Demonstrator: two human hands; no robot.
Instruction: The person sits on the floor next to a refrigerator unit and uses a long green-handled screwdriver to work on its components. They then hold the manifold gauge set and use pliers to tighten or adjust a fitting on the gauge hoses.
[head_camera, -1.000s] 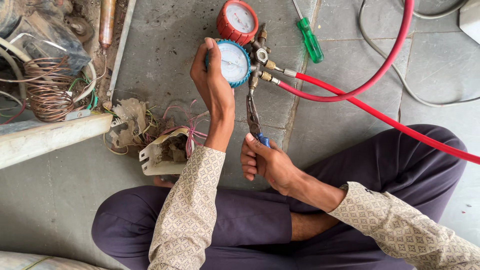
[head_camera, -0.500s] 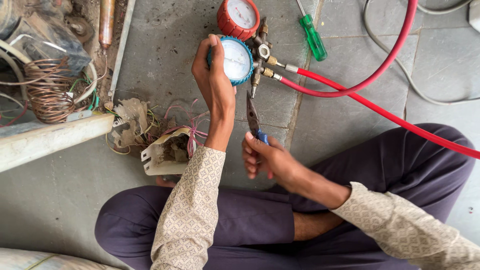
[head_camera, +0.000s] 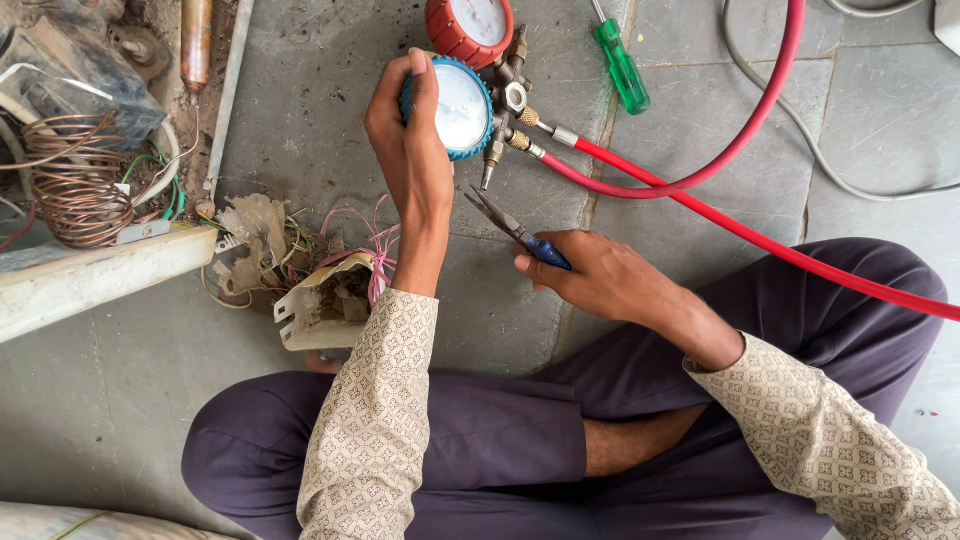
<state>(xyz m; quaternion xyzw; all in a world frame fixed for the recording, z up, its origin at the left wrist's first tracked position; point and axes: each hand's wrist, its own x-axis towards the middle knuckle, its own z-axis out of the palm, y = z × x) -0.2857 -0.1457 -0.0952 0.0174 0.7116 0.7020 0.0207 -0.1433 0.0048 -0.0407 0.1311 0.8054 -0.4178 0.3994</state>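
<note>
Pliers (head_camera: 515, 228) swung leftward in right hand (head_camera: 590, 275), left hand (head_camera: 410, 150) gripping blue gauge (head_camera: 458, 105), green screwdriver (head_camera: 620, 68) nearby

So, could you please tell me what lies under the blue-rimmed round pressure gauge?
Grey stone floor shows around the blue-rimmed gauge. The left hand grips its left rim; brass fittings adjoin its right. The gauge hides whatever lies directly beneath it.

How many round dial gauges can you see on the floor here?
2. The blue-rimmed round gauge is gripped by the left hand; the red-rimmed round gauge sits just above it at the top edge, partly cut off. None else shows.
</note>
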